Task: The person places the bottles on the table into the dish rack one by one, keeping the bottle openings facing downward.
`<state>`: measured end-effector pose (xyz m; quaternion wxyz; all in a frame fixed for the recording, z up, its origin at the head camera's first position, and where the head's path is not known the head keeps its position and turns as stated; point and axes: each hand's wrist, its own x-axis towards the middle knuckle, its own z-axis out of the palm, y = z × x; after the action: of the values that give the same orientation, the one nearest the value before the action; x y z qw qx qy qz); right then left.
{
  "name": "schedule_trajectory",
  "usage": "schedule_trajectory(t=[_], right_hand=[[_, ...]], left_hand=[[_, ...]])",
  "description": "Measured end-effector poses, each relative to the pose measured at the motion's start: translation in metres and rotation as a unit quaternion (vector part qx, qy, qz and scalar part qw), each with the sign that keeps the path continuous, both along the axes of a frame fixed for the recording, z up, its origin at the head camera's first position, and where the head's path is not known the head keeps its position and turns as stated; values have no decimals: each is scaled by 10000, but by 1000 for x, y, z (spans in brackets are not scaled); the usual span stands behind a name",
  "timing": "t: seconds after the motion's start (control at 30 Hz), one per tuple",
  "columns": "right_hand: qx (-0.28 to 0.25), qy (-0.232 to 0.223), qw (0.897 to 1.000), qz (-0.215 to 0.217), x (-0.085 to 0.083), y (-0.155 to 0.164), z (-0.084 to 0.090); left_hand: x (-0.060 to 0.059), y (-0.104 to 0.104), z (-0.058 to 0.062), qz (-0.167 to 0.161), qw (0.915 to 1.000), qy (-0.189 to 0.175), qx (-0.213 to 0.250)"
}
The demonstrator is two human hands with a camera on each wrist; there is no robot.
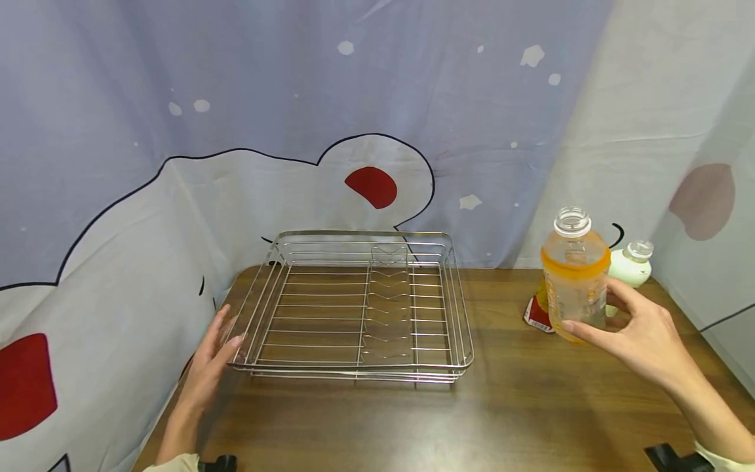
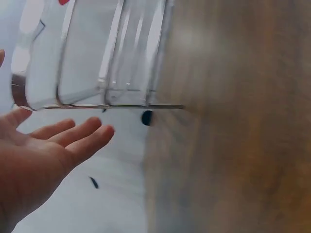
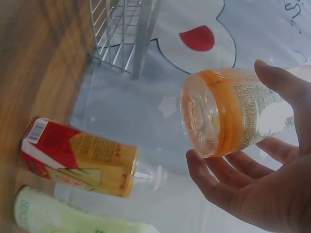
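Note:
My right hand (image 1: 645, 331) grips a clear, uncapped plastic bottle (image 1: 575, 298) with an orange-banded label. It is held upright, and the right wrist view shows its bare base (image 3: 197, 116) off the table, thumb on one side and fingers on the other. On the left, my left hand (image 1: 203, 370) is beside the front left corner of a wire dish rack (image 1: 354, 368). Its fingers are relaxed and spread, with nothing gripped in the left wrist view; whether a fingertip touches the rack's rim (image 2: 19, 92) I cannot tell.
A red and yellow pack (image 3: 82, 155) with a clear neck stands behind the held bottle, next to a pale green bottle (image 1: 630, 269). The wooden table (image 1: 366, 426) meets a printed curtain (image 1: 283, 190) at the back and sides.

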<state>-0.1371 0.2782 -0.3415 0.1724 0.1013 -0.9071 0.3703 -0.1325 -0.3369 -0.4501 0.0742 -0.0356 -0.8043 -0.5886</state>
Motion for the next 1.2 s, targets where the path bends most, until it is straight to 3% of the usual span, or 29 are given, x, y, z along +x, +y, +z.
schedule_trajectory(t=[0.2,0.47,0.6,0.8,0.97,1.2], right_hand=[[39,327,9993,155,-6,-16,7],[346,618,9969,348,-14,-30,12],[601,770,9944,409,-18,-36,16],[964,1210,9866,511,-25,-43,17],[1188,1404,9810,620,-31,-51,15],[1313,1282,9791,875,-38,-60,13]], left_hand=[[1,6,16,211,9944,963,378],[-1,23,37,175,9858,1542,647],[-4,34,45,16,9804,1857,658],[-13,50,51,-462,9639,2536,674],[-21,65,53,-825,9559,2698,819],[-28,83,54,-1122,9566,2601,678]])
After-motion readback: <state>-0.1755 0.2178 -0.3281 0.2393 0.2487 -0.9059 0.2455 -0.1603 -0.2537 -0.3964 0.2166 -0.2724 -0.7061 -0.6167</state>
